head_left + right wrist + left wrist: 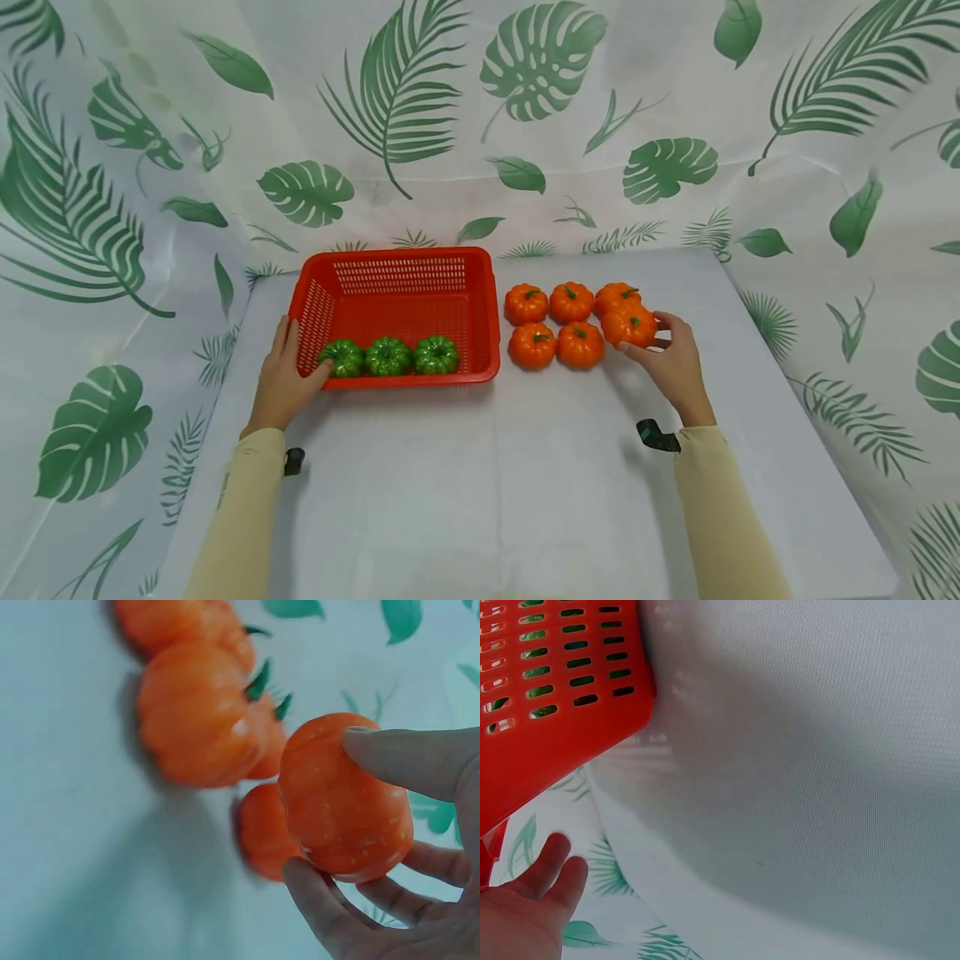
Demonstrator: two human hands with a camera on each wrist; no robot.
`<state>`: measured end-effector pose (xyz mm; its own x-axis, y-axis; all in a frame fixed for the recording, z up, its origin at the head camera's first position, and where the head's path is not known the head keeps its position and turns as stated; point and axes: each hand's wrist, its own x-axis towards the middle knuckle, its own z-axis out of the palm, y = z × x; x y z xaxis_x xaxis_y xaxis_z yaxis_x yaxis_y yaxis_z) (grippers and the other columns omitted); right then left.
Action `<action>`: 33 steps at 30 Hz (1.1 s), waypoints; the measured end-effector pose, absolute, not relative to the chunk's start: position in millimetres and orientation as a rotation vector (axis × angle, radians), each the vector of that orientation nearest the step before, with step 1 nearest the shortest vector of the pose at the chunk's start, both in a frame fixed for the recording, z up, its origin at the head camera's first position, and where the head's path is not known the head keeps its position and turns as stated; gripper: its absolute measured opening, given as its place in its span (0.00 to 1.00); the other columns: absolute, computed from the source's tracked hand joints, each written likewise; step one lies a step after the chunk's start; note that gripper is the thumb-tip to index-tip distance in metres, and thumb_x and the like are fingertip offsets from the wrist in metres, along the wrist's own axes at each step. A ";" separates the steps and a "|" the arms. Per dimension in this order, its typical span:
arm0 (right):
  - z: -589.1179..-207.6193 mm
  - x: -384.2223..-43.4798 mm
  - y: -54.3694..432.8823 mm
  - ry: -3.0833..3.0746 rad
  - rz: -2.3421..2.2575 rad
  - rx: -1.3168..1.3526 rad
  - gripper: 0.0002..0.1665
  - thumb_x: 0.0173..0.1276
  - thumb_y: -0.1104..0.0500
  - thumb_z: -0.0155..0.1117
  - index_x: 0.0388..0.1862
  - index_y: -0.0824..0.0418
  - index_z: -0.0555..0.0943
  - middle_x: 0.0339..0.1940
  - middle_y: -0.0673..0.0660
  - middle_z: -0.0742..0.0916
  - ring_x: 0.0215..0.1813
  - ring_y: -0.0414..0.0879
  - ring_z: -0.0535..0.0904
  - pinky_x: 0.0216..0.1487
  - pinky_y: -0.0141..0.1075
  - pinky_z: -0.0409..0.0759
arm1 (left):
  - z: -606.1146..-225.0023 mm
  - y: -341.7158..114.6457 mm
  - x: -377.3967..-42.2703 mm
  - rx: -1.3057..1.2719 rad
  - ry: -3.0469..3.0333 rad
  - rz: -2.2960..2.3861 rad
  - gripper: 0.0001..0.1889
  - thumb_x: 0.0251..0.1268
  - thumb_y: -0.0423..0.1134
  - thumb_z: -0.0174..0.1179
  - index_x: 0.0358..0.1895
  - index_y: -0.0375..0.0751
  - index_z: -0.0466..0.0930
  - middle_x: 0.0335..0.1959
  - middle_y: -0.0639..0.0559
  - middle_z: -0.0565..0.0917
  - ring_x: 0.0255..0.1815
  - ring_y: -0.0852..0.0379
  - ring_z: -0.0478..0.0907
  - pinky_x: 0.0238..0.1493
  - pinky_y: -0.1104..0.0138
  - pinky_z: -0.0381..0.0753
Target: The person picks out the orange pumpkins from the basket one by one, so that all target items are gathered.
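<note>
An orange pumpkin (pixel 628 324) is held between the thumb and fingers of my right hand (pixel 672 362), at the right end of the orange group. In the right wrist view, the thumb lies on top of this pumpkin (pixel 345 799) and the fingers curl beneath it. My left hand (pixel 285 383) rests at the left front corner of the red basket (pixel 420 382), thumb over the rim by a green pumpkin (pixel 345 358). Two more green pumpkins, one in the middle (pixel 388 357) and one to its right (pixel 436 355), sit in a row along the basket's front wall.
Several orange pumpkins (pixel 532 346) stand in two rows on the white table (pixel 450 483), right of the basket. One orange pumpkin (pixel 617 295) is partly hidden behind the held one. A leaf-patterned curtain (pixel 450 125) hangs behind the table and at its sides.
</note>
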<state>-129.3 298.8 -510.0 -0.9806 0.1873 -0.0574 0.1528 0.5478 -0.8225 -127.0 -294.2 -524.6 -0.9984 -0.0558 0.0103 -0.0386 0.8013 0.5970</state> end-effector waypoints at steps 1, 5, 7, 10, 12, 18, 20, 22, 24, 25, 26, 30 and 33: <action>-513.4 -127.7 300.7 -2.733 1.437 -0.314 0.54 0.73 0.48 0.76 0.84 0.70 0.58 0.73 0.73 0.69 0.67 0.69 0.74 0.63 0.56 0.79 | -525.1 -294.4 -127.3 0.072 -2.947 -0.978 0.50 0.74 0.50 0.60 0.88 0.36 0.41 0.90 0.41 0.41 0.80 0.22 0.54 0.74 0.28 0.59; -527.1 -123.2 305.2 -2.747 1.381 -0.358 0.53 0.73 0.49 0.76 0.81 0.74 0.59 0.70 0.74 0.70 0.63 0.68 0.75 0.61 0.52 0.78 | -525.2 -294.2 -126.9 0.064 -2.947 -0.956 0.50 0.74 0.51 0.60 0.88 0.34 0.42 0.89 0.39 0.42 0.80 0.22 0.51 0.72 0.26 0.59; -532.1 -121.9 305.5 -2.756 1.350 -0.372 0.52 0.73 0.51 0.76 0.80 0.75 0.59 0.69 0.76 0.71 0.61 0.68 0.75 0.59 0.52 0.78 | -524.5 -294.0 -126.3 0.067 -2.953 -0.945 0.50 0.75 0.52 0.60 0.88 0.34 0.42 0.89 0.39 0.42 0.81 0.22 0.48 0.71 0.24 0.57; -538.3 -122.0 305.4 -2.770 1.336 -0.389 0.51 0.73 0.53 0.76 0.80 0.78 0.60 0.68 0.77 0.71 0.60 0.70 0.75 0.61 0.55 0.78 | -523.4 -294.7 -125.3 0.071 -2.973 -0.921 0.50 0.76 0.54 0.59 0.88 0.35 0.41 0.89 0.39 0.41 0.81 0.22 0.46 0.71 0.23 0.55; -541.6 -122.5 305.0 -2.784 1.343 -0.392 0.50 0.74 0.54 0.75 0.80 0.78 0.59 0.69 0.78 0.70 0.61 0.70 0.74 0.63 0.59 0.77 | -522.3 -295.0 -125.0 0.072 -2.985 -0.921 0.51 0.77 0.54 0.60 0.88 0.35 0.40 0.90 0.39 0.40 0.81 0.22 0.45 0.72 0.23 0.54; -550.8 -124.1 302.5 -2.815 1.341 -0.362 0.50 0.75 0.55 0.74 0.82 0.78 0.58 0.72 0.80 0.69 0.64 0.71 0.73 0.69 0.63 0.74 | -518.5 -297.2 -125.4 0.076 -3.038 -0.910 0.52 0.78 0.59 0.58 0.88 0.36 0.38 0.89 0.39 0.38 0.82 0.22 0.45 0.73 0.23 0.50; -553.4 -124.1 301.7 -2.827 1.311 -0.344 0.50 0.75 0.55 0.73 0.82 0.79 0.58 0.72 0.81 0.69 0.64 0.71 0.73 0.69 0.63 0.74 | -516.4 -297.9 -125.5 0.073 -3.055 -0.910 0.52 0.79 0.60 0.56 0.88 0.35 0.37 0.89 0.38 0.37 0.81 0.22 0.45 0.74 0.24 0.48; -554.8 -123.6 301.2 -2.843 1.286 -0.338 0.51 0.76 0.54 0.73 0.82 0.79 0.57 0.72 0.81 0.69 0.64 0.72 0.73 0.70 0.63 0.73 | -514.3 -298.6 -125.1 0.072 -3.069 -0.907 0.52 0.80 0.62 0.55 0.88 0.35 0.37 0.89 0.38 0.37 0.81 0.22 0.45 0.74 0.24 0.45; -555.3 -123.0 301.1 -2.863 1.283 -0.341 0.53 0.77 0.52 0.72 0.84 0.78 0.55 0.73 0.82 0.68 0.66 0.72 0.72 0.71 0.64 0.72 | -511.1 -298.2 -123.9 0.088 -3.087 -0.899 0.52 0.80 0.63 0.53 0.88 0.35 0.37 0.89 0.37 0.37 0.82 0.21 0.44 0.75 0.24 0.41; -555.3 -123.0 301.2 -2.875 1.284 -0.340 0.54 0.77 0.50 0.72 0.84 0.77 0.54 0.74 0.82 0.67 0.67 0.73 0.72 0.72 0.64 0.72 | -509.4 -297.8 -123.3 0.100 -3.098 -0.882 0.52 0.80 0.63 0.52 0.88 0.35 0.37 0.89 0.37 0.37 0.82 0.20 0.44 0.75 0.24 0.40; -554.9 -122.8 301.2 -2.885 1.288 -0.340 0.56 0.77 0.48 0.72 0.85 0.77 0.52 0.75 0.82 0.66 0.68 0.74 0.72 0.72 0.65 0.71 | -507.8 -297.4 -122.8 0.114 -3.105 -0.858 0.51 0.80 0.64 0.52 0.88 0.35 0.38 0.89 0.36 0.37 0.82 0.20 0.43 0.75 0.24 0.39; -546.8 -123.0 300.8 -2.897 1.237 -0.313 0.56 0.80 0.45 0.67 0.85 0.76 0.50 0.77 0.83 0.62 0.70 0.76 0.69 0.71 0.68 0.70 | -497.6 -291.0 -124.6 0.173 -3.073 -0.733 0.48 0.80 0.61 0.52 0.88 0.35 0.44 0.88 0.33 0.43 0.81 0.18 0.45 0.74 0.23 0.39; -533.6 -130.8 298.9 -2.863 1.163 -0.253 0.51 0.82 0.47 0.62 0.85 0.76 0.51 0.78 0.83 0.61 0.74 0.78 0.65 0.72 0.70 0.66 | -486.0 -282.6 -132.3 0.152 -2.944 -0.699 0.41 0.81 0.54 0.54 0.86 0.33 0.54 0.85 0.29 0.55 0.76 0.18 0.55 0.72 0.23 0.49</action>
